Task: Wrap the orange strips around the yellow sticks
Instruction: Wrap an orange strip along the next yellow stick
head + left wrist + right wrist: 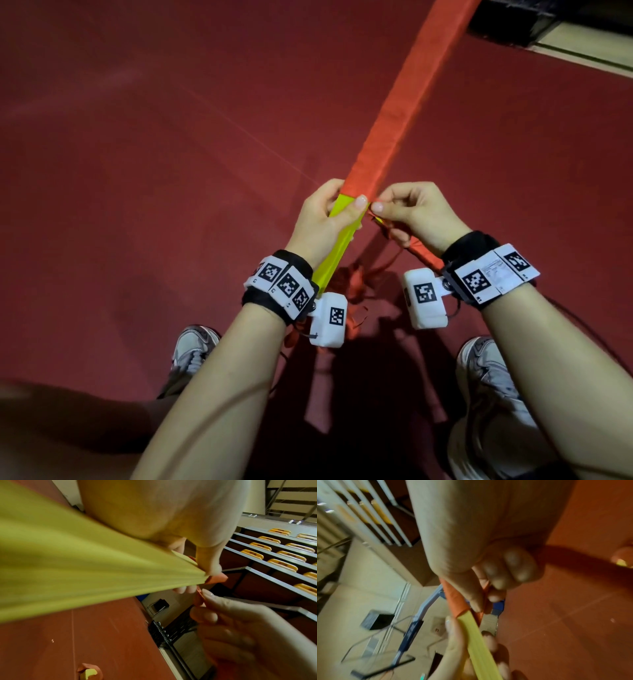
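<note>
Here a long yellow stick [337, 236] slants away over a dark red floor [137, 171]. Its far length is already bound in orange strip [404, 99]; the near part is bare and awaits wrapping. The left hand [325, 219] grips the stick at the wrap's edge, thumb on top. The right hand [418, 212] pinches the free strip just beside it. Loose strip is heaped on the floor between two sneakers [193, 346], and could well tangle. Rows of stadium seats [281, 561] stand beyond.

Dim red floor [171, 137]; stepped rows of yellow seats [281, 563], seemingly grandstand seating, beyond.
</note>
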